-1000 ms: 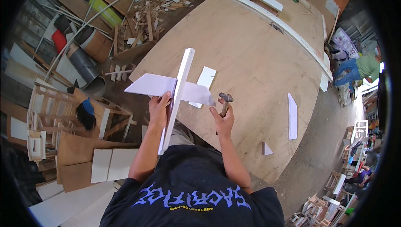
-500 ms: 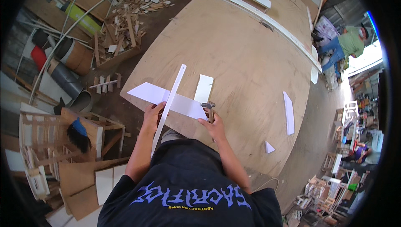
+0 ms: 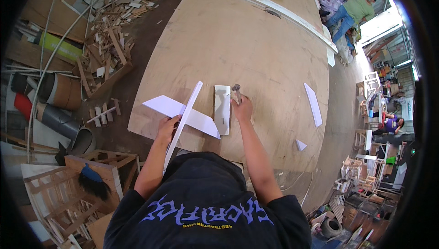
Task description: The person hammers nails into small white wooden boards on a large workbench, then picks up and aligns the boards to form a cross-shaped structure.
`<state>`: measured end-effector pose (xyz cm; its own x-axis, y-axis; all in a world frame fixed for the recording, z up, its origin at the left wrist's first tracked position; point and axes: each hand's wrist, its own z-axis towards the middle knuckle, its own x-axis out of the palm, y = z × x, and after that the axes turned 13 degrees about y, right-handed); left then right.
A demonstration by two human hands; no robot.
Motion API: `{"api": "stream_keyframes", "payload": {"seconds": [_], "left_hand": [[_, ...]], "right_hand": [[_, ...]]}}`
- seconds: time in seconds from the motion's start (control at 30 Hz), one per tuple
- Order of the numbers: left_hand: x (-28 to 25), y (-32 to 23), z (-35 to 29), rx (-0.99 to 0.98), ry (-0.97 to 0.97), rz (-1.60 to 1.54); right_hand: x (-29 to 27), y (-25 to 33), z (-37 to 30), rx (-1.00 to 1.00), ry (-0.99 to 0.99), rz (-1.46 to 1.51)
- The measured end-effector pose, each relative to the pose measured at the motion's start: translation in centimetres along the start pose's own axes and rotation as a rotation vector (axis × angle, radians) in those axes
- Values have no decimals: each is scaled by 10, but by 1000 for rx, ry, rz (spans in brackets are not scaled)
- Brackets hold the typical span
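Note:
My left hand point(image 3: 167, 128) is closed on a white cross-shaped piece near the table's front left. A long narrow white strip point(image 3: 188, 101) in it runs across a wider white board with slanted ends point(image 3: 200, 121). The strip's lower end comes down against my body. My right hand point(image 3: 243, 109) is wrapped around a hammer point(image 3: 236, 89), head up, over the tabletop. Between the cross piece and the hammer lies a white rectangular block point(image 3: 222, 110) with shadow falling on it.
On the wooden tabletop point(image 3: 228, 43) are a slanted white strip point(image 3: 313, 105) and a small white triangle point(image 3: 300, 145) at right. Long white rails point(image 3: 274, 10) span the far part. Scrap wood point(image 3: 107, 43) and a brush point(image 3: 93, 181) are at left. Another person point(image 3: 354, 11) is at far right.
My right hand has moved the hammer away from the cross piece, toward the right and farther out. The white block, partly covered before, shows in full. The view has also shifted.

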<state>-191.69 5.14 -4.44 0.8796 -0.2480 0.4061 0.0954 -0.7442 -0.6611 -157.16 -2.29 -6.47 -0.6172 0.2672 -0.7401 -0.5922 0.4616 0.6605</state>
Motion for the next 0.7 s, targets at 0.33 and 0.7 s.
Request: {"api": "stream_keyframes", "payload": {"seconds": [0.33, 0.7], "left_hand": [[18, -18, 1, 56, 78, 7], [40, -43, -1, 108, 175, 52]], "right_hand": [[22, 9, 33, 5, -21, -28], [23, 10, 28, 301, 23, 100]]}}
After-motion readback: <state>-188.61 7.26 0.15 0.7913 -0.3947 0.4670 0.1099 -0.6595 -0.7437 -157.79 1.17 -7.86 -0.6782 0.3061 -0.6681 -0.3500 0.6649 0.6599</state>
